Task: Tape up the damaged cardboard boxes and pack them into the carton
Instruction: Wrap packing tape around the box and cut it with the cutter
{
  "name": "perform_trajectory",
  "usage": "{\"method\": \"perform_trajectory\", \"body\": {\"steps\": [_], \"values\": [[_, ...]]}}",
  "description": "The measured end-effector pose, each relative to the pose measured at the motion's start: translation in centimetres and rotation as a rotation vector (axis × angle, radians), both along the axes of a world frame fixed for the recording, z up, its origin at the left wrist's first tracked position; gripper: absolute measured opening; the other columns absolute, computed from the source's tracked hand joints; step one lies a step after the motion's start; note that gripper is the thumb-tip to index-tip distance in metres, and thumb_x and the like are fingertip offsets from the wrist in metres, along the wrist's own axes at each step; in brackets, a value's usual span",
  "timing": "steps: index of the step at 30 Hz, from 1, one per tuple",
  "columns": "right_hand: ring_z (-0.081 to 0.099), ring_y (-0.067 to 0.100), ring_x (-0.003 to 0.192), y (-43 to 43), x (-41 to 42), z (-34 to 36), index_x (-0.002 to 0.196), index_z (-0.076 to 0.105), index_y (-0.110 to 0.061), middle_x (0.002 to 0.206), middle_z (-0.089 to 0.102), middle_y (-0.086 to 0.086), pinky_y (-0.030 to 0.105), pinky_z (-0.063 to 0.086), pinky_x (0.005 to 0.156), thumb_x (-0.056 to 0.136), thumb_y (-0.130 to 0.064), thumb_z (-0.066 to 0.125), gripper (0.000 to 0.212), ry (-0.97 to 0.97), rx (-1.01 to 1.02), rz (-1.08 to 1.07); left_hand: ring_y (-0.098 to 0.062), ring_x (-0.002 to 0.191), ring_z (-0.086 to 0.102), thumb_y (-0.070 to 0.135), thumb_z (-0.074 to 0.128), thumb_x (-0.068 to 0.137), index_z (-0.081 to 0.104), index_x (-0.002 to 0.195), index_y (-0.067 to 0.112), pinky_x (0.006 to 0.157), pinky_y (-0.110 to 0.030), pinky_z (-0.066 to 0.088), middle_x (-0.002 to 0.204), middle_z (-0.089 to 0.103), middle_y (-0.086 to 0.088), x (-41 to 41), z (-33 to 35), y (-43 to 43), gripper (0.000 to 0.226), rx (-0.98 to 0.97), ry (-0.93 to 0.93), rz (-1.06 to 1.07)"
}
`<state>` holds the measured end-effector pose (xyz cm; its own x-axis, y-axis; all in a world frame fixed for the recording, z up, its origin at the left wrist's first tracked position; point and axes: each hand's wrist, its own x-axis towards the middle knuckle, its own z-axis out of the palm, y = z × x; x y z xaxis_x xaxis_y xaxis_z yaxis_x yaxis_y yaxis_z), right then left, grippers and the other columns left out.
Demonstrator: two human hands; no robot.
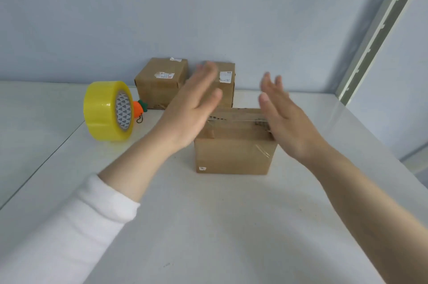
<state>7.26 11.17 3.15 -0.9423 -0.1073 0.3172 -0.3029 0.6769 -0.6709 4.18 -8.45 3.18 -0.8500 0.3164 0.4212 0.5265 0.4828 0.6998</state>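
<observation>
A brown front box [234, 156] stands in the middle part of the white desk [208, 225], closer to the far edge than to the near edge. Strips of clear tape [234, 119] run across its top and go down over its upper right corner.

The left hand [194, 109] is above the left side of the top of this box. Its fingers [208, 75] are straight and close together, and they hold nothing. The right hand [284, 119] is at the right top edge of the same box, with its fingers [268, 84] straight and a little spread, also holding nothing. Both hands are blurred, so I cannot tell if they touch the box. The left arm has a white sleeve [81, 225].

At the far edge of the desk, against the blue wall [208, 5], stand 2 more brown boxes just beside each other: the left box [159, 84] and the right box [228, 89]. Each has a white label. The left hand hides a part of the right box.

A yellow tape roll [104, 112] stands on its rim near the left edge of the desk. Just beside it, between the roll and the left box, lies a small orange carrot-shaped object [139, 107] with a short chain [139, 119].
</observation>
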Motion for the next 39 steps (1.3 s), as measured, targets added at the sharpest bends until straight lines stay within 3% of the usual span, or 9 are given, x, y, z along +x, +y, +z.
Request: {"method": "perform_trajectory", "body": {"steps": [4,15,20,23,26,30,32,36,39], "values": [[-0.001,0.01,0.145,-2.4,-0.5,-1.2,0.15,0.006,-0.012,0.159,0.003,0.0,0.026,-0.003,0.115,0.101,-0.029,0.013,0.052,0.018,0.651,0.024,-0.01,0.145,-0.003,0.029,0.019,0.103,0.008,0.15,0.012,0.113,-0.026,-0.01,0.159,0.004,0.0,-0.9,-1.2,2.2,0.052,-0.718,0.043,-0.008],[-0.006,0.003,0.143,-1.3,-1.2,-1.1,0.15,0.002,-0.018,0.158,-0.003,-0.007,0.021,-0.007,0.114,0.096,-0.047,0.016,0.063,-0.09,0.627,0.146,-0.006,0.145,0.002,0.03,0.024,0.102,0.011,0.15,0.013,0.108,-0.017,-0.015,0.158,0.009,0.002,-1.1,-1.9,1.4,0.052,-0.597,0.016,-0.083],[-0.015,-0.01,0.137,1.9,-0.2,-0.7,0.148,0.005,-0.033,0.155,-0.005,-0.023,0.023,-0.004,0.116,0.089,-0.046,0.045,0.073,-0.118,0.008,0.333,0.011,0.137,-0.016,0.054,0.046,0.086,-0.004,0.146,0.04,0.107,-0.004,-0.007,0.152,-0.016,0.025,-0.4,-2.2,-1.8,0.078,-0.195,-0.08,-0.234],[0.001,-0.011,0.139,3.2,1.6,-2.8,0.141,0.015,-0.047,0.154,0.005,-0.026,0.023,0.015,0.116,0.079,-0.034,0.06,0.077,-0.218,-0.283,0.367,0.007,0.141,0.006,0.054,0.065,0.069,-0.008,0.138,0.052,0.113,-0.013,0.012,0.152,0.002,0.03,1.2,-4.1,-3.3,0.1,-0.094,-0.197,-0.156],[0.039,-0.014,0.124,2.8,1.6,-3.9,0.139,0.032,-0.041,0.144,0.037,-0.022,0.007,0.043,0.09,0.075,-0.042,0.06,0.07,-0.246,-0.488,0.211,0.014,0.114,0.047,0.062,0.067,0.062,0.023,0.144,0.042,0.094,-0.007,0.038,0.13,0.044,0.033,1.9,-4.4,-2.7,0.096,0.02,-0.274,-0.014],[0.065,-0.004,0.082,1.9,0.9,-3.4,0.086,0.07,-0.03,0.091,0.071,-0.018,0.009,0.048,0.061,0.082,-0.069,0.041,0.049,-0.413,-0.479,-0.048,-0.005,0.086,0.066,0.09,0.028,0.066,0.072,0.095,0.018,0.079,-0.024,0.048,0.086,0.073,0.008,2.3,-3.9,-1.6,0.09,-0.027,-0.386,0.213],[0.062,0.002,0.096,1.8,0.9,-3.8,0.094,0.068,-0.028,0.102,0.068,-0.013,0.017,0.045,0.082,0.084,-0.071,0.033,0.056,-0.519,-0.478,-0.09,-0.009,0.091,0.063,0.084,0.015,0.071,0.072,0.089,0.018,0.079,-0.021,0.044,0.09,0.072,0.009,2.6,-4.4,-1.5,0.089,-0.033,-0.475,0.252],[0.037,0.01,0.134,0.9,1.2,-5.2,0.142,0.038,-0.026,0.147,0.038,-0.012,0.035,0.018,0.117,0.088,-0.071,0.019,0.073,-0.476,-0.796,-0.078,-0.01,0.135,0.036,0.079,0.019,0.074,0.039,0.141,0.032,0.115,-0.036,0.024,0.146,0.039,0.012,3.3,-4.9,-0.3,0.085,0.496,-0.617,0.202],[0.049,0.011,0.124,-1.3,1.8,-6.2,0.129,0.053,-0.037,0.133,0.055,-0.012,0.04,0.03,0.112,0.087,-0.07,0.031,0.058,-0.417,-0.883,-0.084,-0.01,0.103,0.063,0.075,0.026,0.082,0.066,0.094,0.052,0.092,-0.035,0.048,0.102,0.07,0.017,4.3,-6.0,2.2,0.048,0.716,-0.669,0.224]]}}
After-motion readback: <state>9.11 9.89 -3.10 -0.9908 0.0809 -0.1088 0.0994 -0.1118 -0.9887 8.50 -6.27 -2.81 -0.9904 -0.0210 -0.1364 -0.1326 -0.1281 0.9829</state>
